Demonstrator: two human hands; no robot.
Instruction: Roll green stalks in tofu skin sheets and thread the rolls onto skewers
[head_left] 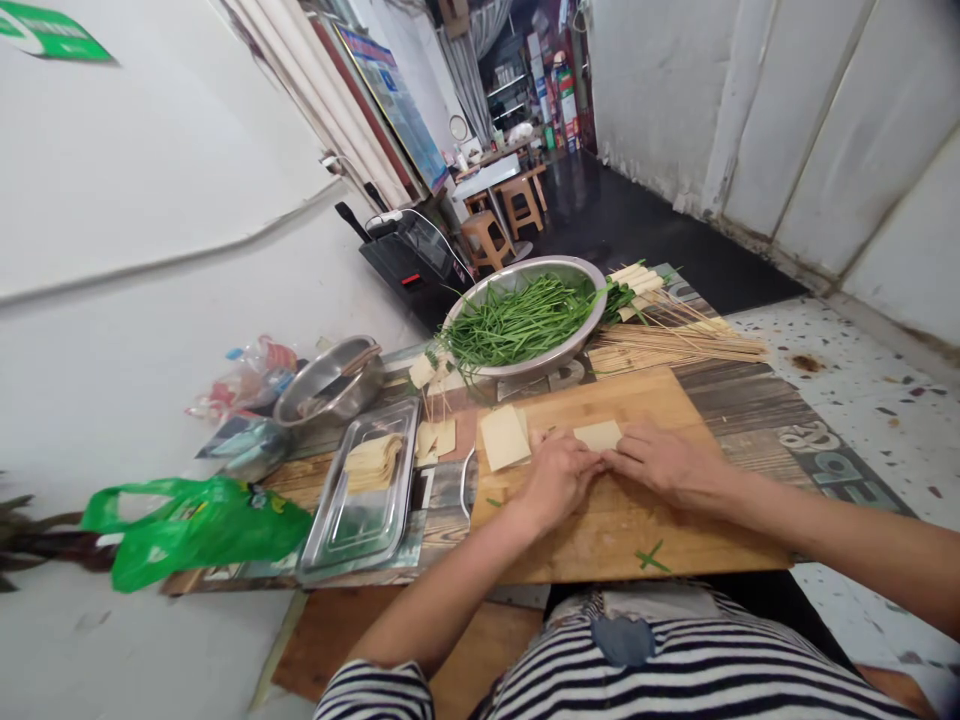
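Observation:
On the wooden cutting board (pixel 570 545), both hands meet at the near edge of a pale yellow tofu sheet (pixel 598 435). My left hand (pixel 561 480) is closed, its fingertips pinching the sheet's edge. Closed on the same edge from the other side is my right hand (pixel 664 465), fingers bent and close together. Whether anything lies inside the sheet is hidden by the fingers. Left of my left hand rests a small stack of tofu sheets (pixel 505 438). Loose green chive pieces (pixel 652 557) lie near the board's front edge.
Behind the board stands a steel bowl (pixel 559 364) heaped with chives (pixel 525 315). Bamboo skewers (pixel 675 343) and finished rolls (pixel 637 280) lie to its right. Leftward are a steel tray (pixel 356 550) holding folded tofu sheets (pixel 373 462), another metal bowl (pixel 364 385) and a green plastic bag (pixel 202 530).

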